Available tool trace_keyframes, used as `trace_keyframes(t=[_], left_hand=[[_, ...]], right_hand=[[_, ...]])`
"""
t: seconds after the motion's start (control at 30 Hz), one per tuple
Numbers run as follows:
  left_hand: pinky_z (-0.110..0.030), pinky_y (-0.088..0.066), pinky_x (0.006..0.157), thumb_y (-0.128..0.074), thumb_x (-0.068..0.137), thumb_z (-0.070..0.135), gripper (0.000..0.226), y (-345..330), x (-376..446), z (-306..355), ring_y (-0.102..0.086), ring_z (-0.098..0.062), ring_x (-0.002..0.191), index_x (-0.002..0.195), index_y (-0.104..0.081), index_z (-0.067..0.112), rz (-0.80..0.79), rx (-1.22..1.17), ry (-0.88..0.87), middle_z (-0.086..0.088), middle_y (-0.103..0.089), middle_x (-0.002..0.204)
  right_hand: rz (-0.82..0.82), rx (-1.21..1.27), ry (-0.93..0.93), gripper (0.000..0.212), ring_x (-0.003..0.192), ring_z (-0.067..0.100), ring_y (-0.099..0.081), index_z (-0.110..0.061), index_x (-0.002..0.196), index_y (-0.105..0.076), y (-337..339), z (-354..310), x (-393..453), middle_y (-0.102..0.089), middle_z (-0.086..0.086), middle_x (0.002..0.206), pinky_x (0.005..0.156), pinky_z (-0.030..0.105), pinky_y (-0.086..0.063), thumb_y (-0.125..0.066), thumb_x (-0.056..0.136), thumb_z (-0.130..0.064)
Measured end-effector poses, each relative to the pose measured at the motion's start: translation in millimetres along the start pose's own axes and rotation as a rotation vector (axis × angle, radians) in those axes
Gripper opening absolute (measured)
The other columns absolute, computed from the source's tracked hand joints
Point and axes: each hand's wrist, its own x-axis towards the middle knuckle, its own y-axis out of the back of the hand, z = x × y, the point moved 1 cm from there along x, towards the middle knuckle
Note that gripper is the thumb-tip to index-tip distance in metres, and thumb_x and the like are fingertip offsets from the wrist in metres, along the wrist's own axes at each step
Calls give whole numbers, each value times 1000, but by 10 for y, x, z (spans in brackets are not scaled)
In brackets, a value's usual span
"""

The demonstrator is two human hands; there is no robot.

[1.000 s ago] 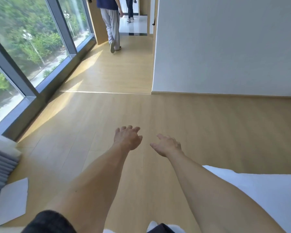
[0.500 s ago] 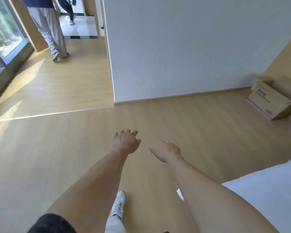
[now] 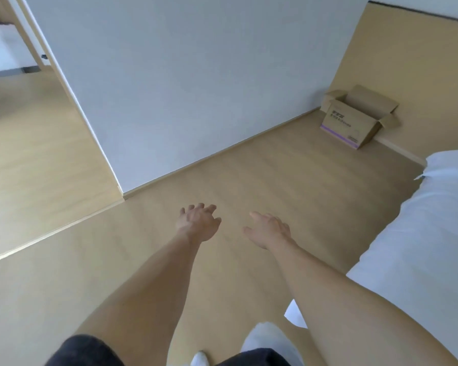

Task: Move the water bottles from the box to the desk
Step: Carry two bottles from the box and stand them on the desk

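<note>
an open cardboard box (image 3: 354, 120) sits on the floor (image 3: 262, 175) in the far right corner, where two walls meet. a bed (image 3: 418, 233) lies along the right edge, nearer than the box. both hands, left hand (image 3: 198, 223) and right hand (image 3: 269, 229), reach forward over the floor, well apart from the box.

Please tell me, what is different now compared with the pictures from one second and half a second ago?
The view has swung right: the windows and the walking person are gone from sight, and the open cardboard box by the wall corner is now in full view, further left in the picture. The bed shows more. Left hand and right hand stay stretched forward, open and holding nothing.
</note>
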Motion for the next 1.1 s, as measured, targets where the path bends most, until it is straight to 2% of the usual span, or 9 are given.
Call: trace_keyframes(t=[0.27, 0.47, 0.7, 1.1], left_hand=[[-43, -25, 116, -32, 102, 51, 53, 196, 931, 386, -36, -27, 140, 153, -34, 34, -19, 80, -141, 1, -42, 151], [-43, -26, 116, -32, 102, 52, 54, 571, 1880, 791, -37, -26, 139, 153, -33, 35, -15, 115, -158, 1, -42, 151], [-43, -25, 116, -33, 103, 50, 53, 1090, 2942, 1604, -36, -26, 141, 153, -34, 34, 11, 127, -200, -1, -41, 152], [-44, -26, 117, -33, 103, 51, 53, 1290, 4277, 2921, -36, -28, 140, 152, -35, 32, -48, 208, -405, -2, -41, 152]], right_hand=[[31, 64, -110, 64, 140, 27, -39, -31, 152, -36, 279, 278, 825, -45, 6, 150, 110, 44, -30, -44, 95, -60], [43, 112, -132, 64, 139, 26, -41, -33, 152, -36, 684, 490, 1743, -46, 6, 149, 111, 43, -31, -45, 94, -60], [44, 142, -165, 64, 138, 27, -41, -34, 152, -34, 1382, 929, 2694, -47, 7, 148, 110, 42, -32, -44, 95, -60], [63, 218, -355, 66, 140, 27, -39, -33, 154, -31, 2072, 1918, 3742, -43, 6, 151, 109, 42, -31, -42, 96, -61]])
